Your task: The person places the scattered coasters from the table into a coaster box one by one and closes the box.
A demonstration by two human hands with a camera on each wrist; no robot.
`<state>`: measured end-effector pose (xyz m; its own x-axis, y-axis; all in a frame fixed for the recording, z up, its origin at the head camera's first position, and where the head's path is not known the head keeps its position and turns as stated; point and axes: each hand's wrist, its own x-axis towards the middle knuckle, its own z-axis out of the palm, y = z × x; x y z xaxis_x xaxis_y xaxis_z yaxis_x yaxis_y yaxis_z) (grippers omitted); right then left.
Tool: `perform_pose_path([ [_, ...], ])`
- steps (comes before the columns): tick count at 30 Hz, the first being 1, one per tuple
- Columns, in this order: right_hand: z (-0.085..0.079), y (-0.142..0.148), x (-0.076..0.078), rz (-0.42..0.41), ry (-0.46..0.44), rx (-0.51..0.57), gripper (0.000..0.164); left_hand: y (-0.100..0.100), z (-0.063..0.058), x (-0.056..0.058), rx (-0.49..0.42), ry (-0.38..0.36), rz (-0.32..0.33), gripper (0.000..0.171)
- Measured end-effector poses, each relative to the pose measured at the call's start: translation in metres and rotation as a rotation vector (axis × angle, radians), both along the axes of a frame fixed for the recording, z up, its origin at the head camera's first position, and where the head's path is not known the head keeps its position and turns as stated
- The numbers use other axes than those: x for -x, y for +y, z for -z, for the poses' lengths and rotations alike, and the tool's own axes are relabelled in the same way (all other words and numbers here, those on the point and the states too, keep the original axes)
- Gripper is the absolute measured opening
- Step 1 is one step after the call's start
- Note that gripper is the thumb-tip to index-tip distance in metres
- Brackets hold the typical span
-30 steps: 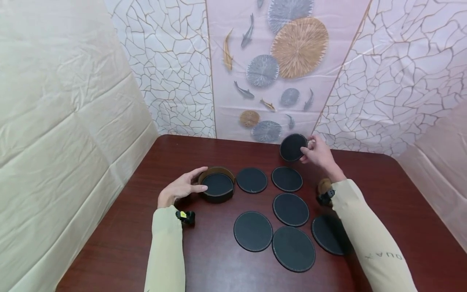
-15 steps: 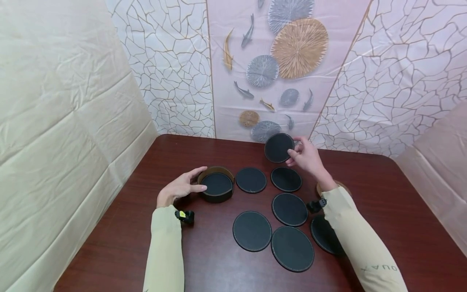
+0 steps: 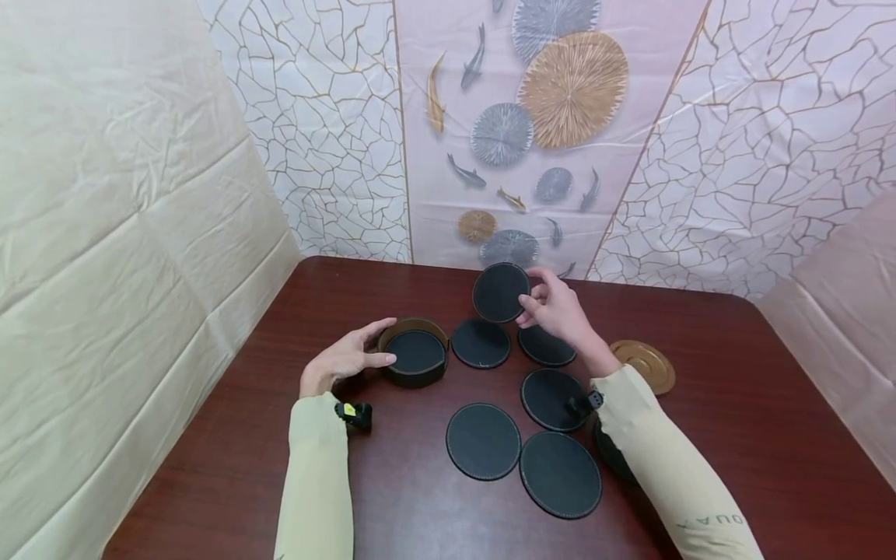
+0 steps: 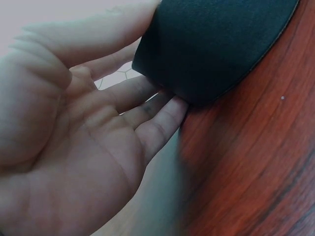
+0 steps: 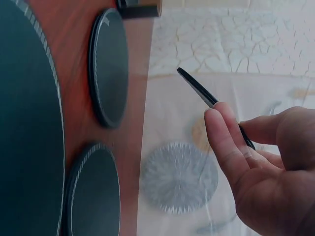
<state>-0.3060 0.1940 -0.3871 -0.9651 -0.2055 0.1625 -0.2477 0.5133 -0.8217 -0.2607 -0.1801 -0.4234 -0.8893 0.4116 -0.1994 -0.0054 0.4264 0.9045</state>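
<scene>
A round black coaster with a stitched rim is pinched at its right edge by my right hand, raised and tilted over the back of the table. The right wrist view shows the coaster edge-on between thumb and fingers. My left hand grips the left side of a round black coaster holder with a brown inner wall, thumb in front and fingers behind. A black coaster lies inside the holder. In the left wrist view the holder's black wall sits between thumb and fingers.
Several black coasters lie flat on the dark red table, including one coaster beside the holder and another nearer the front. A round brown disc lies right of my right wrist. A patterned cloth hangs behind the table.
My right hand has carried the pinched coaster leftward, toward the holder, and slightly lower. The brown disc has come out from behind the right arm. My left hand stays on the holder.
</scene>
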Motion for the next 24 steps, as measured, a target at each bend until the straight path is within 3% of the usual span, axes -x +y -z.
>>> perform_pose_path([
  [15,0.005,-0.063,-0.016,-0.12,-0.078,0.055,0.051,0.0,-0.003,-0.003,0.023,-0.006,0.002,0.074],
  [24,0.014,-0.088,-0.022,-0.16,-0.103,0.067,0.05,-0.004,0.024,0.014,0.012,0.011,-0.008,0.076],
])
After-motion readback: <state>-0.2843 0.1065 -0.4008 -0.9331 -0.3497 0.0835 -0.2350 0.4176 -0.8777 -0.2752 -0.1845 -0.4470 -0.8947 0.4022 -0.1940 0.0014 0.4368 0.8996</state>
